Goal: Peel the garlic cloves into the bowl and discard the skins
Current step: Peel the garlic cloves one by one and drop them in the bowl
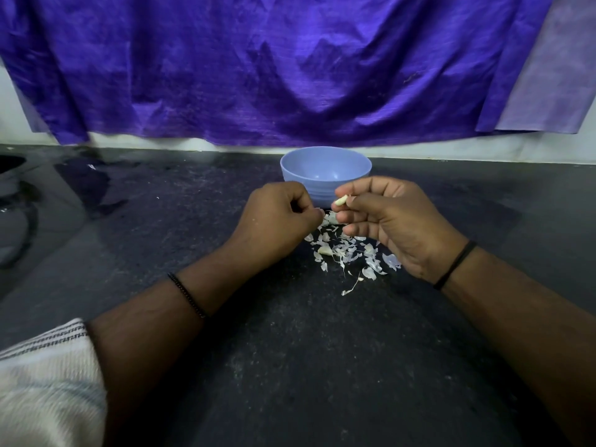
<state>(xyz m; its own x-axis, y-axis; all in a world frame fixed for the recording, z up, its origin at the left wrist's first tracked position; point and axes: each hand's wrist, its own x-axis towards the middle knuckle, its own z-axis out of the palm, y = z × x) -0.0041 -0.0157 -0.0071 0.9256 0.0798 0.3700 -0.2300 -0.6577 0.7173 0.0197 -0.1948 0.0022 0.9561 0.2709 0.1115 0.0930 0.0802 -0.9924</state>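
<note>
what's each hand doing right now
Left hand: fingers curled; whether they pinch a skin cannot be told.
Right hand: pinching a garlic clove.

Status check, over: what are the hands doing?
Right hand pinches garlic clove. Left hand curled, hold unclear. Skins on counter before bowl. Path clear.

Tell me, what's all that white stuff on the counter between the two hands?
Garlic skins, in a loose pile on the dark counter below and between the left hand and right hand. One clove lies among them. The head view shows it.

Blue bowl (325, 171), purple cloth (274, 69), blk counter (290, 350).
</note>
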